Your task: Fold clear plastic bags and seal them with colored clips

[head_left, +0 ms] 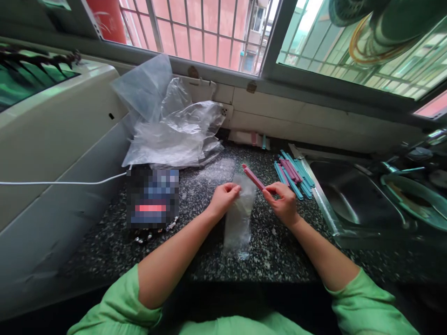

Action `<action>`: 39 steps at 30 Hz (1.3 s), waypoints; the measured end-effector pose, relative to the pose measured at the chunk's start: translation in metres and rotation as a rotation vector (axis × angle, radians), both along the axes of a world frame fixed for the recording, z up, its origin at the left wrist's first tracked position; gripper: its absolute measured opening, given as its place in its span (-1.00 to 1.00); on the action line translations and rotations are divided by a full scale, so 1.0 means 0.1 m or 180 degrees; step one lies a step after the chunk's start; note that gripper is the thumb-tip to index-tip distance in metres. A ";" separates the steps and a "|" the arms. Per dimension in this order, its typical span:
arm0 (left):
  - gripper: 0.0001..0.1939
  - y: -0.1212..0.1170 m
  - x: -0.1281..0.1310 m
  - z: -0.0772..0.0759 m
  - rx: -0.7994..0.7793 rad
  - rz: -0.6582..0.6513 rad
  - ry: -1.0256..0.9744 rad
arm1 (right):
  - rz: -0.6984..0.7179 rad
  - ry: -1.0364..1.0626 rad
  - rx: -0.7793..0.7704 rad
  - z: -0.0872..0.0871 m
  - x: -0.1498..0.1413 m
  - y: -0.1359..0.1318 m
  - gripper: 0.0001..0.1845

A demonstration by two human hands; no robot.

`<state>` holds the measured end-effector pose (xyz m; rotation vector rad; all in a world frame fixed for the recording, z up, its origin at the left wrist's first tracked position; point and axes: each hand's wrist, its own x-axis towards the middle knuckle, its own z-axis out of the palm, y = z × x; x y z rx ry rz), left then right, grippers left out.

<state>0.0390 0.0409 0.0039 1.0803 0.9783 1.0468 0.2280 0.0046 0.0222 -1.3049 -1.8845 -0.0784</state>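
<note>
L hand (225, 197) is pinched shut at the upper L edge of a small clear bag (237, 228), which lies flat mid-counter w/ its bottom end twd the front edge of the counter (206, 246). R hand (282, 200) grips a pink clip (254, 177) by its lower end btwn thumb & fingers, tilted up-left, its far tip just past the bag's upper R side (can't tell if they touch).

Clip pile (295, 174), pink & teal sticks, sits twd the counter's R side, just beside the L rim of the sink (324, 204). Packet (242, 137) w/ one pink & one teal clip across it lies along the back edge. Big heap of clear bags (167, 139) fills the back L corner; pixelated item (152, 197) in front of it, nr a white cable (70, 183).
</note>
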 end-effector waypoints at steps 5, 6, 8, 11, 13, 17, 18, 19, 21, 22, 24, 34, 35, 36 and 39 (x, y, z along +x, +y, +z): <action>-0.67 -0.08 0.02 0.03 0.0036 -0.0012 -0.0175 | 0.0097 -0.0615 0.0624 -0.06 -0.02 -0.02 -0.90; -0.67 -0.10 0.02 0.04 0.0034 -0.0013 -0.0206 | 0.0097 -0.0667 0.0691 -0.06 -0.02 -0.02 -0.91; -0.68 -0.13 0.02 0.06 0.0019 0.0004 -0.0277 | 0.0086 -0.0761 0.0743 -0.06 -0.01 -0.02 -0.91; -0.67 -0.17 0.02 0.09 -0.0049 -0.0004 -0.0415 | 0.0094 -0.0894 0.0694 -0.07 0.00 -0.02 -0.90; -0.64 -0.19 0.02 0.12 -0.0110 -0.0074 -0.0474 | 0.0115 -0.0924 0.0671 -0.07 0.00 -0.02 -0.89; -0.62 -0.19 0.01 0.16 -0.0156 -0.0026 -0.0359 | 0.0170 -0.0989 0.0728 -0.09 0.00 -0.02 -0.89; -0.61 -0.19 0.00 0.16 -0.0149 0.0032 -0.0322 | 0.0196 -0.1010 0.0749 -0.09 -0.01 -0.03 -0.89; -0.61 -0.19 0.00 0.15 -0.0142 0.0076 -0.0298 | 0.0223 -0.1021 0.0757 -0.09 -0.01 -0.03 -0.89; -0.61 -0.18 0.00 0.15 -0.0116 0.0124 -0.0289 | 0.0260 -0.0989 0.0703 -0.09 -0.02 -0.04 -0.89; -0.62 -0.18 -0.01 0.14 -0.0104 0.0129 -0.0292 | 0.0281 -0.0930 0.0639 -0.09 -0.03 -0.04 -0.88; -0.62 -0.18 -0.01 0.14 -0.0100 0.0108 -0.0315 | 0.0343 -0.0664 0.0446 -0.09 -0.04 -0.05 -0.85; -0.63 -0.13 -0.03 0.15 -0.0194 -0.0154 -0.0544 | 0.0521 0.0320 -0.0544 -0.11 -0.07 -0.03 -0.83; -0.62 -0.12 -0.03 0.14 -0.0258 -0.0248 -0.0600 | 0.0473 0.0305 -0.0438 -0.11 -0.06 -0.03 -0.84; -0.61 -0.12 -0.04 0.14 -0.0342 -0.0351 -0.0651 | 0.0424 0.0283 -0.0319 -0.10 -0.06 -0.03 -0.85; -0.57 -0.12 -0.04 0.14 -0.0646 -0.0628 -0.0737 | 0.0330 0.0170 0.0003 -0.08 -0.04 -0.03 -0.87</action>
